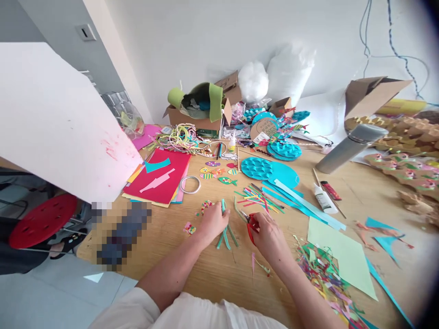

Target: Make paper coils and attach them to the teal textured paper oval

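Nearest the camera, two bare forearms are reaching out from white sleeves over a wooden worktop [212, 274]. The left hand [213, 221] is pressing down on a bundle of green paper strips [225, 230], its fingers closed over their upper ends; the strips are lying fanned on the worktop between the two hands. The right hand [269, 234] is wrapping its grip around red-handled scissors [249, 220], whose blades are pointing up and left towards the strips; whether the blades are touching them cannot be told.

Just right of the right forearm a heap of mixed paper offcuts [324, 274] is lying, and a pale green sheet [338, 253] is resting beside it. Small coloured scraps are sitting left of the left hand.

Further out, loose pink and green slivers [257, 197] are lying beside long light-blue strips [305, 203]. A glue bottle [322, 198] and a red lighter [331, 190] are lying near them; no writing on either is readable. To the left, a stack of coloured sheets with red on top [161, 178] is sitting next to a tape ring [190, 184]. Paper fish [219, 173] are lying beyond, beside a turquoise folded disc [257, 168].

Farther still, a grey bottle [350, 147] is lying on its side, and a cardboard box [197, 116] is standing against the wall. A round label near the turquoise pieces is too blurred to read.
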Demonstrator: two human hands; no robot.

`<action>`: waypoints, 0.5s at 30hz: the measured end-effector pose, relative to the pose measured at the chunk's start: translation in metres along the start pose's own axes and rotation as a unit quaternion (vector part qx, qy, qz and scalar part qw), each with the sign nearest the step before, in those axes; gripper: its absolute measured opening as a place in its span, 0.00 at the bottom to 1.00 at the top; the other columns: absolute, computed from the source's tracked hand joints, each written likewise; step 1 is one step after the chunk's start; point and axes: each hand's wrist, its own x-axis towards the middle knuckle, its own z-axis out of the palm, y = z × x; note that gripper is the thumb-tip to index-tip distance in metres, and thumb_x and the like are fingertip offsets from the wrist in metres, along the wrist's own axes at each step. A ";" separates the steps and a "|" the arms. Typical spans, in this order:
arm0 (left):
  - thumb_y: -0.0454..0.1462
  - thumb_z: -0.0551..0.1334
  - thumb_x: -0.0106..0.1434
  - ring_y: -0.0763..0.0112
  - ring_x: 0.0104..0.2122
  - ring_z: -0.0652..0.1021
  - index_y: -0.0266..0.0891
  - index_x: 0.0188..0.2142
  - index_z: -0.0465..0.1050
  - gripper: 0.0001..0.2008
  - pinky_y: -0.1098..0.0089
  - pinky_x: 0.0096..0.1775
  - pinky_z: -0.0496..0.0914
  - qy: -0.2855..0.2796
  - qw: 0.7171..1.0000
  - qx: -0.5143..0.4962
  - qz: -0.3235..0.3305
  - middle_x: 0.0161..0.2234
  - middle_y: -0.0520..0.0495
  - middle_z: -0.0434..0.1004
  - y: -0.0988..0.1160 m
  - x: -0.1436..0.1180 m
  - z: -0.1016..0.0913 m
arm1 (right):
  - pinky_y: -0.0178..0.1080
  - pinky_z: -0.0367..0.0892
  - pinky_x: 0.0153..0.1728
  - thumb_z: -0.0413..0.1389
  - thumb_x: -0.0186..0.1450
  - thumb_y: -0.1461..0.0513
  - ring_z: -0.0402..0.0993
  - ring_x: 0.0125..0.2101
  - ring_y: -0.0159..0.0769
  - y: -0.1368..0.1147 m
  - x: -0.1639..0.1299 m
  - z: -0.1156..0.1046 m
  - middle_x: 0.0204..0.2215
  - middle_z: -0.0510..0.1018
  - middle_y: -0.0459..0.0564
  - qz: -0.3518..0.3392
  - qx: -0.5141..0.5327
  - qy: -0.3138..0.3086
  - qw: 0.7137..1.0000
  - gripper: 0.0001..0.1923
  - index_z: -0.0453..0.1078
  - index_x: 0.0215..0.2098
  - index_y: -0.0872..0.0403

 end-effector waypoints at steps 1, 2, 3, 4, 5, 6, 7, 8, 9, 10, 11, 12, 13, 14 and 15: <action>0.39 0.57 0.65 0.60 0.41 0.79 0.36 0.40 0.72 0.10 0.67 0.41 0.67 0.002 1.000 0.002 0.000 0.37 0.38 0.80 0.000 0.000 0.001 | 0.39 0.61 0.34 0.47 0.63 0.67 0.71 0.31 0.41 0.000 0.000 0.001 0.27 0.74 0.51 -0.002 -0.003 -0.005 1.000 0.06 0.64 0.31 0.53; 0.39 0.57 0.65 0.59 0.42 0.79 0.35 0.41 0.72 0.10 0.66 0.42 0.67 0.005 1.000 0.003 0.000 0.38 0.37 0.80 0.000 -0.001 0.003 | 0.40 0.61 0.35 0.47 0.63 0.67 0.71 0.32 0.42 -0.001 -0.001 0.002 0.28 0.74 0.52 -0.002 -0.007 -0.012 1.000 0.06 0.65 0.31 0.53; 0.39 0.57 0.65 0.58 0.42 0.79 0.35 0.42 0.72 0.11 0.66 0.42 0.67 0.007 1.000 0.003 0.000 0.39 0.36 0.80 -0.001 -0.001 0.004 | 0.41 0.61 0.35 0.47 0.63 0.67 0.71 0.33 0.43 -0.001 -0.001 0.004 0.29 0.75 0.53 -0.002 -0.007 -0.018 1.000 0.07 0.65 0.31 0.53; 0.39 0.57 0.65 0.58 0.43 0.79 0.34 0.42 0.71 0.11 0.65 0.43 0.67 0.009 1.000 0.003 -0.001 0.39 0.35 0.80 -0.001 -0.001 0.005 | 0.41 0.62 0.35 0.47 0.63 0.67 0.71 0.33 0.44 0.000 -0.001 0.006 0.29 0.75 0.54 -0.002 -0.002 -0.023 1.000 0.07 0.65 0.31 0.53; 0.39 0.57 0.65 0.57 0.43 0.79 0.34 0.43 0.71 0.12 0.65 0.43 0.68 0.010 1.000 0.002 -0.002 0.40 0.35 0.79 -0.001 -0.002 0.006 | 0.41 0.62 0.35 0.47 0.62 0.67 0.72 0.32 0.44 0.000 -0.002 0.007 0.29 0.76 0.54 -0.003 0.008 -0.028 1.000 0.06 0.65 0.31 0.53; 0.39 0.57 0.65 0.57 0.43 0.79 0.34 0.43 0.71 0.12 0.65 0.44 0.68 0.011 1.000 0.000 -0.004 0.40 0.35 0.79 -0.002 -0.002 0.006 | 0.41 0.62 0.34 0.47 0.61 0.66 0.72 0.32 0.44 0.000 -0.002 0.009 0.29 0.76 0.54 -0.006 0.022 -0.032 0.999 0.06 0.66 0.32 0.53; 0.39 0.56 0.65 0.57 0.44 0.79 0.34 0.44 0.71 0.12 0.65 0.44 0.68 0.012 1.000 -0.002 -0.006 0.40 0.35 0.79 -0.002 -0.002 0.007 | 0.41 0.62 0.33 0.48 0.61 0.66 0.72 0.31 0.43 0.000 -0.003 0.011 0.28 0.76 0.53 -0.009 0.038 -0.035 0.999 0.06 0.66 0.31 0.53; 0.39 0.56 0.65 0.58 0.44 0.79 0.35 0.44 0.71 0.12 0.65 0.44 0.68 0.011 1.000 -0.004 -0.009 0.40 0.36 0.79 -0.002 -0.002 0.007 | 0.40 0.62 0.32 0.48 0.60 0.66 0.72 0.31 0.43 0.000 -0.004 0.013 0.27 0.76 0.52 -0.011 0.054 -0.040 0.998 0.06 0.66 0.31 0.53; 0.39 0.56 0.65 0.58 0.44 0.79 0.35 0.44 0.71 0.12 0.65 0.44 0.68 0.010 1.000 -0.008 -0.011 0.40 0.36 0.79 -0.002 -0.002 0.007 | 0.39 0.62 0.31 0.48 0.60 0.66 0.72 0.29 0.42 0.000 -0.005 0.014 0.26 0.76 0.52 -0.012 0.066 -0.046 0.997 0.06 0.65 0.30 0.52; 0.39 0.57 0.64 0.58 0.44 0.79 0.35 0.44 0.71 0.12 0.65 0.44 0.68 0.008 1.000 -0.012 -0.012 0.40 0.37 0.79 -0.001 -0.002 0.007 | 0.39 0.62 0.29 0.48 0.60 0.65 0.72 0.28 0.42 0.000 -0.006 0.015 0.24 0.75 0.51 -0.011 0.076 -0.053 0.996 0.05 0.65 0.29 0.51; 0.39 0.57 0.64 0.58 0.44 0.79 0.36 0.44 0.70 0.12 0.66 0.44 0.68 0.005 1.000 -0.017 -0.013 0.40 0.37 0.79 -0.001 -0.002 0.008 | 0.38 0.62 0.28 0.48 0.60 0.64 0.72 0.26 0.41 0.000 -0.007 0.016 0.23 0.75 0.50 -0.013 0.084 -0.060 0.995 0.05 0.64 0.28 0.51; 0.39 0.57 0.64 0.58 0.44 0.79 0.36 0.44 0.70 0.12 0.66 0.43 0.69 0.001 1.000 -0.023 -0.014 0.40 0.38 0.79 0.000 -0.002 0.008 | 0.38 0.61 0.26 0.48 0.60 0.63 0.72 0.25 0.41 0.000 -0.007 0.016 0.22 0.75 0.49 -0.014 0.089 -0.065 0.994 0.05 0.63 0.27 0.50; 0.39 0.57 0.64 0.58 0.44 0.79 0.36 0.44 0.70 0.12 0.66 0.43 0.69 -0.002 1.000 -0.028 -0.014 0.40 0.38 0.79 0.000 -0.001 0.008 | 0.37 0.61 0.25 0.48 0.60 0.63 0.72 0.24 0.40 0.001 -0.007 0.016 0.21 0.74 0.49 -0.018 0.094 -0.070 0.993 0.05 0.63 0.26 0.50; 0.40 0.57 0.63 0.58 0.43 0.79 0.36 0.44 0.71 0.12 0.66 0.42 0.69 -0.005 0.999 -0.034 -0.013 0.40 0.38 0.79 0.001 -0.001 0.009 | 0.37 0.61 0.24 0.48 0.60 0.62 0.72 0.22 0.40 0.003 -0.007 0.015 0.20 0.75 0.49 -0.023 0.098 -0.074 0.992 0.05 0.62 0.26 0.50; 0.40 0.58 0.63 0.58 0.43 0.79 0.36 0.43 0.71 0.12 0.66 0.42 0.69 -0.008 0.999 -0.040 -0.012 0.40 0.38 0.79 0.002 -0.001 0.010 | 0.37 0.61 0.23 0.48 0.60 0.61 0.71 0.21 0.40 0.005 -0.007 0.013 0.20 0.75 0.49 -0.026 0.099 -0.079 0.992 0.06 0.63 0.26 0.49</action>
